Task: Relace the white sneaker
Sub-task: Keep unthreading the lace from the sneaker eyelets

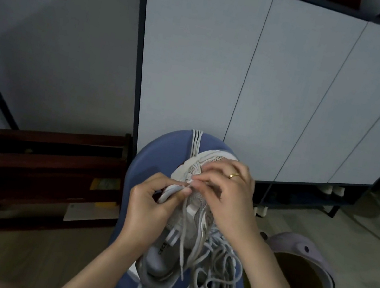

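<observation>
Pinching one lace [184, 229]: left hand [150, 209], right hand [228, 196]; two white sneakers [200, 171] on lap.

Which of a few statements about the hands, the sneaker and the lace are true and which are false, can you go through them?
1. Both hands work at the sneaker over the blue seat. True.
2. The left hand lies flat and idle on the floor. False: its fingers pinch the lace at the shoe's eyelets.
3. A ring shows on the right hand. True.
4. The lace is fully threaded and tied in a bow. False: loose lengths hang down over the shoe.
5. The cabinet doors stand open. False: they are closed.
</observation>
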